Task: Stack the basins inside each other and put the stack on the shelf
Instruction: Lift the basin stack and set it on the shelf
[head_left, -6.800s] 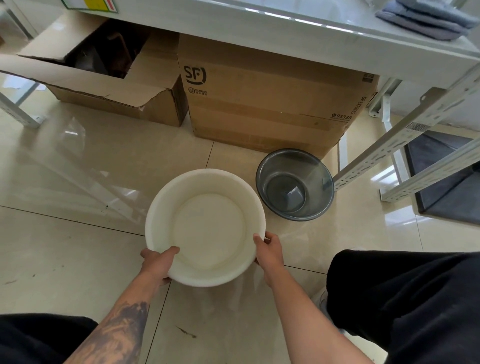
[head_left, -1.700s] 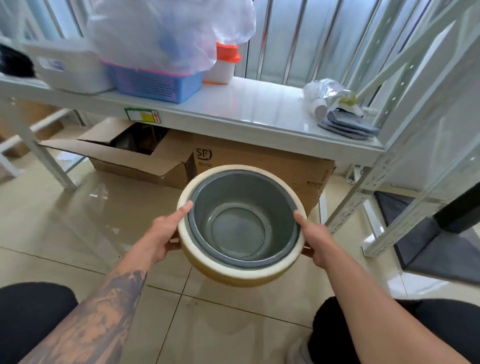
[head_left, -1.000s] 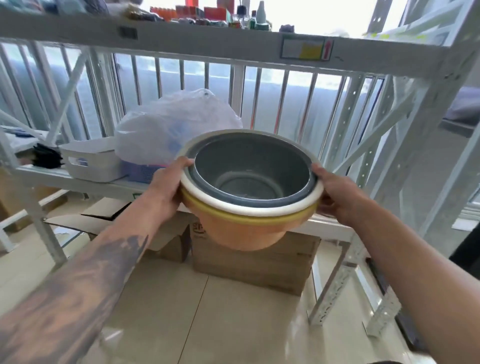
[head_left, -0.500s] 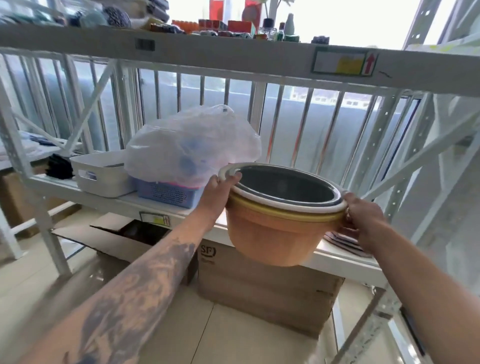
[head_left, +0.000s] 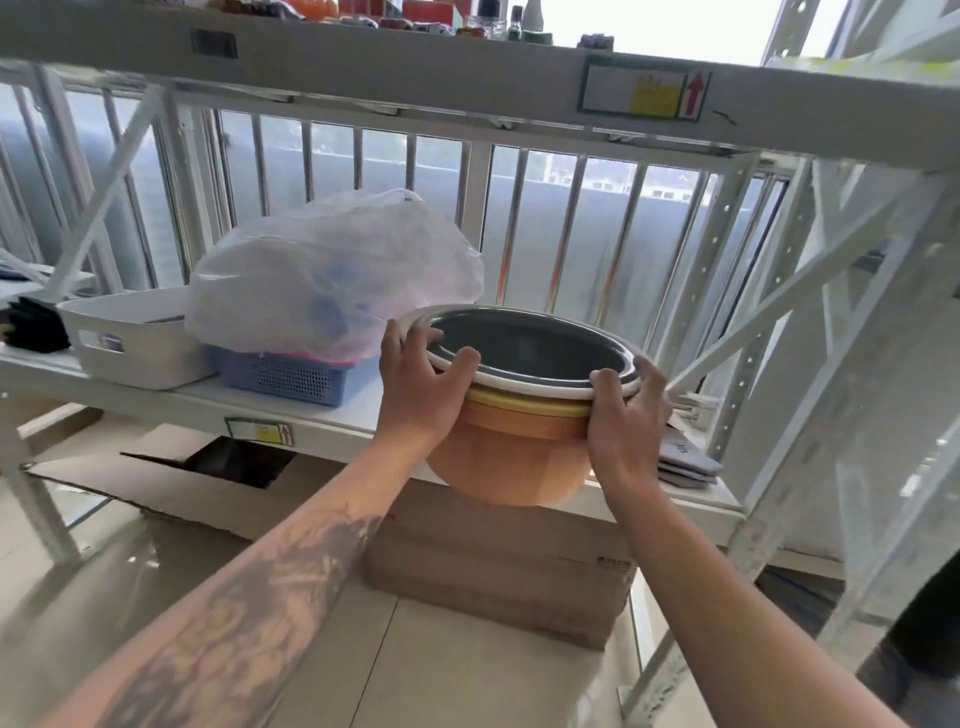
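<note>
The folded cloths (head_left: 688, 460) sit half hidden behind the right hand (head_left: 626, 415) (bag contents blurred).

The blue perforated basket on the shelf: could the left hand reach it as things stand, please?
Probably not right now. The left hand is gripping the basin stack, as is the right hand. The blue perforated basket sits close to its left on the shelf, with nothing between, once the hand is freed.

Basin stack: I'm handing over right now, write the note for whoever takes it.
Left hand and right hand grip opposite rims of the stack.
Nested: grey basin inside white, yellow, then orange.
Stack is at the shelf's front edge, between the blue basket and folded cloths; whether it already rests there is unclear.
Left: set it fully down and let go.
</note>
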